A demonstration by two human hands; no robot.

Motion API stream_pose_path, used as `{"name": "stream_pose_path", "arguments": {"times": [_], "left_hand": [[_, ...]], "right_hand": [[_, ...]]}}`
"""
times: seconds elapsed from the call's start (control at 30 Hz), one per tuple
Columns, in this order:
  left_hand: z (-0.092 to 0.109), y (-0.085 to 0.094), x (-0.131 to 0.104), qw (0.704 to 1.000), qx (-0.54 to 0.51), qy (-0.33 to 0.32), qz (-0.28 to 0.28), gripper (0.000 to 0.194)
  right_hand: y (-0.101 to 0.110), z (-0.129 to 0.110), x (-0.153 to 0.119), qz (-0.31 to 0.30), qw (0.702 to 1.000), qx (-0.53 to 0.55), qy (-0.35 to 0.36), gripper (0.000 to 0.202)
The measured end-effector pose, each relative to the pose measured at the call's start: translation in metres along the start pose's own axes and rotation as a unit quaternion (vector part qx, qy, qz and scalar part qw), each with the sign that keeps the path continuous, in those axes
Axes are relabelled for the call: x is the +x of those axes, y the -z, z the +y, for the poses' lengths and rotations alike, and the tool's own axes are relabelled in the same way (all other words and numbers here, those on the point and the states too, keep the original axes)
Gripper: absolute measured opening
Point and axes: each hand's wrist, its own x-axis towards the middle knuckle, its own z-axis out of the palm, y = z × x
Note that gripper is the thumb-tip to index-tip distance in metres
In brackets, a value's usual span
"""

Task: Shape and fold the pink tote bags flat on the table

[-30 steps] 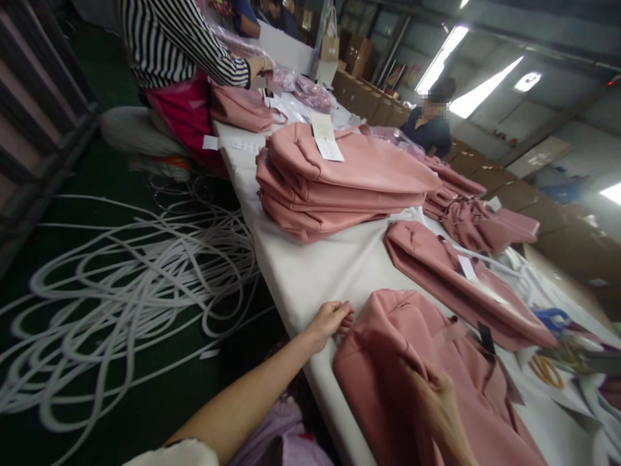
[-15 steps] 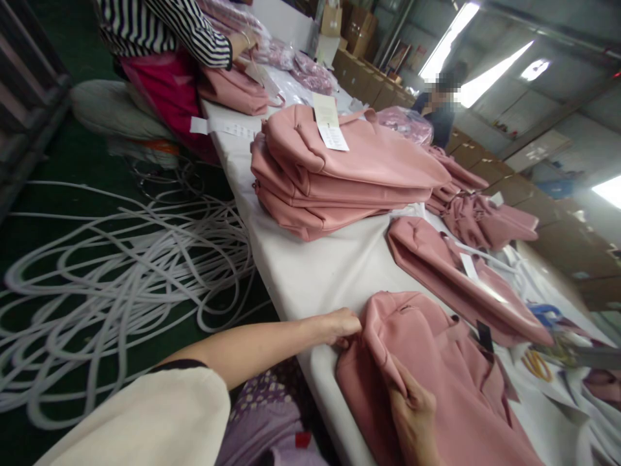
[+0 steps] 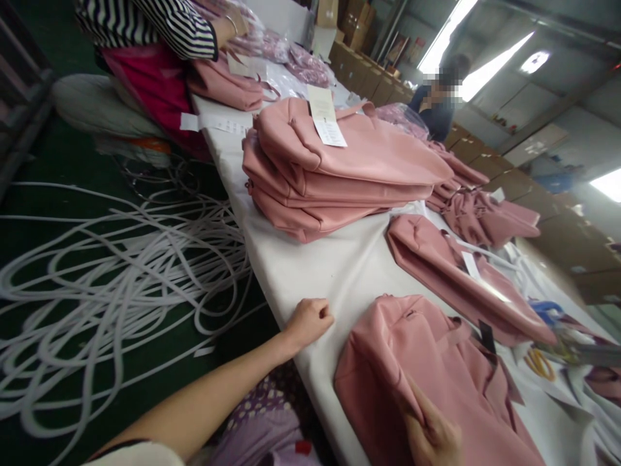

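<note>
A pink bag (image 3: 388,349) lies on the near part of the white-covered table, with a small zipper opening near its upper edge and a dark tag (image 3: 486,336) by its strap. My right hand (image 3: 434,430) grips the bag's near side panel, its thumb along the fold and some fingers hidden behind the material. Off to the left of the bag, my left hand (image 3: 310,321) hangs over the table edge in a loose fist, apart from the bag, with nothing showing in it.
A stack of pink bags (image 3: 349,168) with a paper tag (image 3: 326,116) stands farther along the table (image 3: 286,272). Another pink bag (image 3: 460,278) lies to the right, near yellow-handled scissors (image 3: 538,366). White cord (image 3: 121,272) is heaped on the floor. A person in striped sleeves (image 3: 194,32) works at the far left.
My left hand has let go of the bag's edge and drawn back left and slightly up. My right hand has slid a little down and right, still on the bag.
</note>
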Motion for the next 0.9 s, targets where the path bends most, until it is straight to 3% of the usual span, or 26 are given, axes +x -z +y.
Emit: {"name": "stream_pose_path", "arguments": {"times": [0.1,0.3,0.4,0.5,0.67,0.8,0.9], "left_hand": [[0.0,0.006,0.002,0.998,-0.041,0.052,-0.02,0.016],[0.013,-0.013,0.027,0.958,-0.1,0.171,-0.206,0.05],[0.018,-0.017,0.038,0.943,-0.076,0.185,-0.266,0.05],[0.02,-0.018,0.044,0.939,-0.038,0.169,-0.296,0.038],[0.013,-0.02,0.045,0.955,0.025,0.079,-0.286,0.018],[0.002,-0.016,0.033,0.976,0.043,0.034,-0.211,0.014],[-0.004,-0.013,0.021,0.987,0.06,0.02,-0.148,0.012]], "right_hand": [[-0.015,0.004,-0.01,0.049,0.996,-0.015,0.077,0.039],[-0.023,0.009,-0.011,0.062,0.994,-0.029,0.088,0.037],[-0.021,0.009,-0.009,0.064,0.991,-0.036,0.11,0.038],[-0.02,0.006,-0.007,0.077,0.988,-0.046,0.127,0.038],[-0.019,0.002,-0.001,0.113,0.982,-0.058,0.137,0.038],[-0.022,0.003,-0.008,0.086,0.984,-0.06,0.14,0.039],[-0.011,0.0,-0.011,0.039,0.987,-0.057,0.147,0.039]]}}
